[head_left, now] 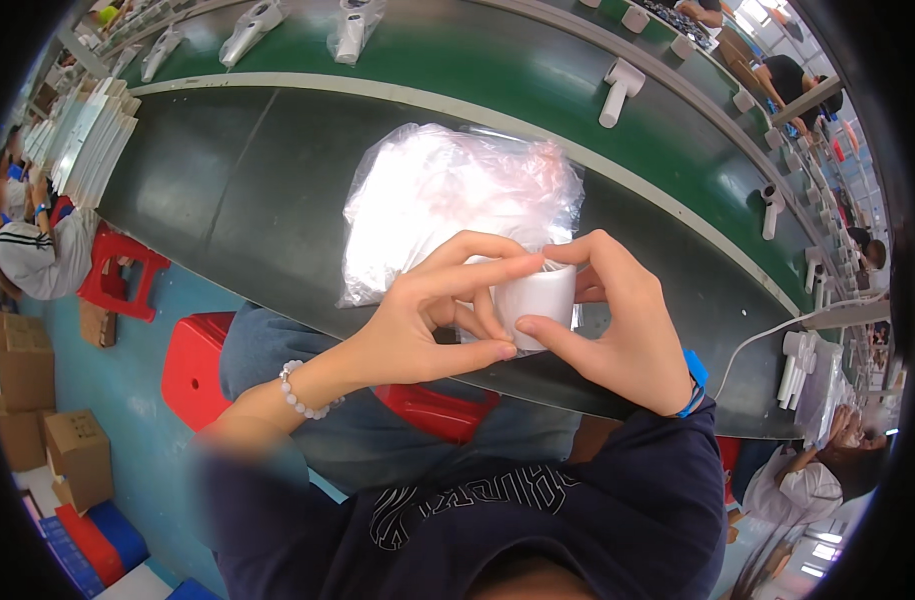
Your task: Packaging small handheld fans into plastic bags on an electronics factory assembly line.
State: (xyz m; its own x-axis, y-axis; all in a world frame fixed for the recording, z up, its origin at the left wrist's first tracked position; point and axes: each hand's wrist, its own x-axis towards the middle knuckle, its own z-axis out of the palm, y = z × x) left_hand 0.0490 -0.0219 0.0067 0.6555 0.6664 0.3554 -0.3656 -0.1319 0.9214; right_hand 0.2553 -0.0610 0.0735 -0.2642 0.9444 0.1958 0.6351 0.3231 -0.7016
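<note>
Item, near edge of table [278, 210]: left hand [433, 305], bead bracelet at wrist; grasping the piece below, index finger reaching its upper rim, thumb low on the near side.

Item: right hand [623, 315], blue band at wrist; grasping the same piece, thumb on the near face, other fingers round the right side.

Item: white cylindrical piece [534, 302], held between both hands over the table, close to the near edge. Roughly as broad as tall, so its long axis is hard to tell; one rim faces up and away from the wearer. Two-sided grip presumably steadies it and leaves fingertips free at the rim.

Item: clear plastic bags [448, 185], piled just beyond the piece, toward the table's far edge; probably kept there for easy reach.

Item: green conveyor [458, 50], past the far edge; white handheld device [620, 92] upon it, handle toward the table.
</note>
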